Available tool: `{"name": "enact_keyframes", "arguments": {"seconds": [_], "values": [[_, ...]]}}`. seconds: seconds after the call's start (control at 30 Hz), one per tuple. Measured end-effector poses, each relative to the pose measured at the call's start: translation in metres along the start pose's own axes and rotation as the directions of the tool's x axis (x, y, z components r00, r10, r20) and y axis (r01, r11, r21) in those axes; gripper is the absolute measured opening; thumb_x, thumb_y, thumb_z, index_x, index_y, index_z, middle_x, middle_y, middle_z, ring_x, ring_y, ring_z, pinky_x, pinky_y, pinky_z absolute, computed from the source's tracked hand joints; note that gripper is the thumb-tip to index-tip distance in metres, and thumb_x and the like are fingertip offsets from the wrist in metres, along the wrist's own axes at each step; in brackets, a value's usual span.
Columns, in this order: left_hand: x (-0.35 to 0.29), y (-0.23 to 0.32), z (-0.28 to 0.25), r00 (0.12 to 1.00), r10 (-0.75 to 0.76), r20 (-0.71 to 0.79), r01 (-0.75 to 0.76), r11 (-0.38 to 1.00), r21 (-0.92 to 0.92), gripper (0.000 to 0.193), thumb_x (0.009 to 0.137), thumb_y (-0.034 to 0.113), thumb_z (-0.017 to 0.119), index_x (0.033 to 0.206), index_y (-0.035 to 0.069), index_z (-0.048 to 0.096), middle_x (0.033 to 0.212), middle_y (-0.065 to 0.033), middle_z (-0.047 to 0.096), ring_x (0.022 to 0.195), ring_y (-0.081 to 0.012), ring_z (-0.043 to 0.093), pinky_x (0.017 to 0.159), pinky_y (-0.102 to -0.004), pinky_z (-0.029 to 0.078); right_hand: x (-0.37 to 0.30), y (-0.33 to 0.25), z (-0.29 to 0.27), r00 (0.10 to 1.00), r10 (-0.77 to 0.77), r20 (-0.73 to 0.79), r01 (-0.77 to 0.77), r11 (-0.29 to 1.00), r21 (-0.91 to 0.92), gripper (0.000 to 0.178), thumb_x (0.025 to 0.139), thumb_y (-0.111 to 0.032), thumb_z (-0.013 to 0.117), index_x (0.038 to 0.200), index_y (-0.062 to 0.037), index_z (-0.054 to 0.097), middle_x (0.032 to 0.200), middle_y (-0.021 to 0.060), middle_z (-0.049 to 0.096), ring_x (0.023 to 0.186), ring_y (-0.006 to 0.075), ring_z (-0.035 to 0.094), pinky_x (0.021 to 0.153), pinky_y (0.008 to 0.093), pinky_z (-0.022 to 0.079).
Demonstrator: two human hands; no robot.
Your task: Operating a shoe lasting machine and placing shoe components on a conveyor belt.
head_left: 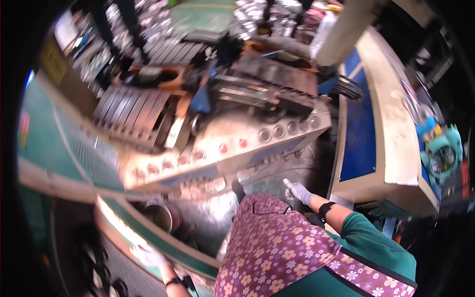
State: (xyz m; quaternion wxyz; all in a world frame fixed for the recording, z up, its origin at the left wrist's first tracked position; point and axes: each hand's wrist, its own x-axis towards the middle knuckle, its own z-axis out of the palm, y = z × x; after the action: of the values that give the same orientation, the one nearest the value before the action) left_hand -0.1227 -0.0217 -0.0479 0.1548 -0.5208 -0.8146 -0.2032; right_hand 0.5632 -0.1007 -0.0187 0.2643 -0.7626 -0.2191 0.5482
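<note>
My right hand, in a white glove with a dark band at the wrist, hangs over the floor between the machine and the cream cabinet. One finger or thumb points out from it, and nothing shows in its grasp. At the lower left my left hand, also white-gloved, is pale and blurred. Its fingers look stretched out next to the cream edge of a green-topped partition; whether they touch it I cannot tell. Ahead stands a cream machine bench with a row of round buttons and slotted metal blocks.
A cream cabinet with a blue panel rises at the right, with a turquoise fan beside it. A bucket stands below the bench at the left. Beyond the machine lie heaps of shiny pieces, and other people's legs show.
</note>
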Motion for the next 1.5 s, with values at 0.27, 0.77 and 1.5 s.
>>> {"name": "enact_keyframes", "arguments": {"seconds": [0.27,0.77,1.5], "values": [[0.013,0.084,0.014,0.977,-0.099,0.189,0.117,0.989,-0.085,0.039,0.097,0.022,0.051,0.126,-0.003,0.058,0.131,-0.0258,0.058,0.125,-0.04,0.052,0.106,-0.0439,0.043,-0.005,-0.121,-0.089,0.815,-0.462,-0.348,0.546,0.814,0.198,0.056,0.101,-0.046,0.055,0.062,-0.0059,0.06,0.058,0.0024,0.058,0.055,0.0098,0.053,0.055,0.0283,0.043],[-0.078,0.258,0.005,0.908,-0.116,0.404,0.219,0.95,-0.22,0.042,0.088,0.034,0.066,0.107,-0.003,0.07,0.106,-0.0261,0.068,0.103,-0.04,0.062,0.092,-0.0444,0.049,0.189,-0.36,-0.336,0.29,-0.829,-0.478,0.471,0.558,-0.683,0.05,0.081,-0.035,0.066,0.123,-0.0088,0.058,0.121,0.0143,0.06,0.118,0.034,0.055,0.098,0.0468,0.044],[-0.361,0.279,-0.059,0.464,-0.432,0.773,0.744,0.664,-0.075,0.041,0.081,0.017,0.066,0.115,-0.006,0.063,0.102,-0.0156,0.068,0.095,-0.0258,0.061,0.089,-0.0357,0.048,0.302,-0.437,-0.357,0.7,-0.709,-0.087,0.3,0.403,-0.865,0.076,0.063,-0.049,0.081,0.129,-0.0178,0.06,0.12,0.0124,0.068,0.114,0.0289,0.064,0.094,0.0413,0.051]]}}
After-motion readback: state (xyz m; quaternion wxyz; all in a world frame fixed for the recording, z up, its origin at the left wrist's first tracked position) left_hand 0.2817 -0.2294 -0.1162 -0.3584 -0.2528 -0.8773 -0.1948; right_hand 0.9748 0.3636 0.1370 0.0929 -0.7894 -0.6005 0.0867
